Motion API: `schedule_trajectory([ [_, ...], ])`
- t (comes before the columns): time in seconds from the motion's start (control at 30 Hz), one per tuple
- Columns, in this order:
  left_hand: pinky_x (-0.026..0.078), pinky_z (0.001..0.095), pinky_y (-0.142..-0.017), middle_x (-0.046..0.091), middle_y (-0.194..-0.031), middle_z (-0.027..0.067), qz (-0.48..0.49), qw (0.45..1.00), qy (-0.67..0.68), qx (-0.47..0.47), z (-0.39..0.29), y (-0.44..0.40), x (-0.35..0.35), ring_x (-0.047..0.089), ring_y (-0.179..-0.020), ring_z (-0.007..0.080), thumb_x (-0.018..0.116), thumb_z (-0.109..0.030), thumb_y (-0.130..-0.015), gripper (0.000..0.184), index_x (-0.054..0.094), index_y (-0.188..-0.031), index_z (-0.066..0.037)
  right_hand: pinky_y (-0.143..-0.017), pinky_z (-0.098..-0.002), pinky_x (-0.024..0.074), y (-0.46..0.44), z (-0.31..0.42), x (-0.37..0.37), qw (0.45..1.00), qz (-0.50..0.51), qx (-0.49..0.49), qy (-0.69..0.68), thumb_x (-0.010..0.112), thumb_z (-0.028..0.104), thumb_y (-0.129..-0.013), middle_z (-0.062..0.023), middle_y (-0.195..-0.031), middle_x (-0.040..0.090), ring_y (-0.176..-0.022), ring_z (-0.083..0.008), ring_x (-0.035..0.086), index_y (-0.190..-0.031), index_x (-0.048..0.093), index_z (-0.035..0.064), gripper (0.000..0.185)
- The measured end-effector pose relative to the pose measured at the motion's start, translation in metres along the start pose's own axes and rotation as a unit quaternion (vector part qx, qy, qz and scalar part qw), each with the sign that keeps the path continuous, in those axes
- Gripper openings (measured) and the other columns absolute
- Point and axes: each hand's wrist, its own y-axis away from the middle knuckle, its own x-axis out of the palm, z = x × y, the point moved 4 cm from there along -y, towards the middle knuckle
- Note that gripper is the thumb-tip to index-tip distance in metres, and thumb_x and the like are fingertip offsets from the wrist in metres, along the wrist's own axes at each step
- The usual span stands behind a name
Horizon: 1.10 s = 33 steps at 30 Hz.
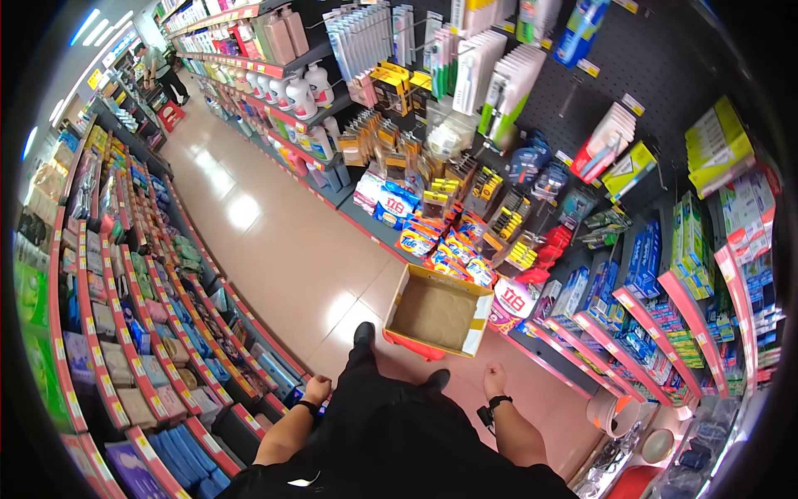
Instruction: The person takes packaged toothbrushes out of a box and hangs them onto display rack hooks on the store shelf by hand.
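My left hand (317, 388) hangs at my side with its fingers curled in, near the left shelf's edge; nothing shows in it. On the other side my right hand (495, 378) is also loosely closed, with nothing visible in it, below and right of an open cardboard box (434, 312). The box's brown bottom is bare, and it rests on something red (413, 344) that it mostly hides. Behind the box lie orange Tide detergent bags (455, 249). A white and pink detergent bag (511, 301) is at its right. Neither hand touches any goods.
A tiled aisle (241, 216) runs to the far left, where a person (156, 71) stands near a red stool (171, 115). Shelves of packaged goods (133, 333) line the left. Hanging toothbrush packs (511, 87) and toothpaste boxes (644, 258) fill the right. A bucket (613, 413) stands lower right.
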Motion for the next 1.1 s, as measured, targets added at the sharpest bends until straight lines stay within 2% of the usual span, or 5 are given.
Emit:
schedule_trajectory([
  [0.13,0.054,0.0351,-0.061,0.072,-0.077,0.0101,0.113,0.966,-0.184,0.144,0.019,-0.052,-0.038,0.069,-0.068,0.0212,0.055,-0.022,-0.082,0.027,0.073,-0.088,-0.002,-0.079,-0.0356,0.0524,-0.001,0.091,0.014,0.996,-0.074,0.044,0.033,0.062,0.012,-0.085,-0.0138,-0.091,0.066,-0.085,-0.0276,0.065,-0.099,0.067,0.0073,0.015],
  [0.27,0.054,0.0352,-0.056,0.071,-0.081,0.0104,0.155,0.985,-0.016,-0.075,0.009,-0.082,-0.092,0.067,-0.066,0.0201,0.054,-0.018,-0.084,0.026,0.072,-0.093,-0.002,-0.09,-0.0419,0.0498,0.02,0.235,0.028,0.996,0.041,0.039,0.073,0.063,0.015,-0.083,-0.0168,-0.104,0.064,-0.098,-0.032,0.063,-0.1,0.067,0.0096,0.018],
  [0.87,0.053,0.0338,-0.052,0.065,-0.08,0.0103,0.216,0.967,0.107,-0.087,-0.021,-0.135,-0.164,0.06,-0.059,0.0184,0.056,-0.017,-0.091,0.024,0.064,-0.107,-0.002,-0.108,-0.0491,0.0372,0.0,0.3,0.163,0.911,0.29,0.012,0.291,0.056,0.033,-0.087,-0.0106,-0.133,0.059,-0.126,-0.0328,0.052,-0.136,0.056,0.0274,0.049],
  [0.93,0.047,0.0321,-0.048,0.066,-0.078,0.0101,0.247,0.962,-0.045,0.11,-0.023,-0.128,-0.165,0.056,-0.056,0.0159,0.053,-0.016,-0.092,0.022,0.064,-0.105,-0.002,-0.108,-0.0491,0.0373,0.0,0.294,0.17,0.912,0.293,0.019,0.285,0.056,0.033,-0.087,-0.0104,-0.133,0.06,-0.126,-0.0329,0.052,-0.134,0.058,0.028,0.047],
  [1.1,0.049,0.032,-0.051,0.068,-0.084,0.0093,0.228,0.964,0.064,-0.118,-0.025,-0.112,-0.158,0.064,-0.067,0.0187,0.055,-0.014,-0.091,0.021,0.065,-0.104,-0.002,-0.107,-0.0491,0.0376,0.0,0.285,0.162,0.913,0.307,0.043,0.265,0.054,0.034,-0.088,-0.0098,-0.131,0.061,-0.125,-0.0337,0.053,-0.13,0.062,0.0301,0.043],
])
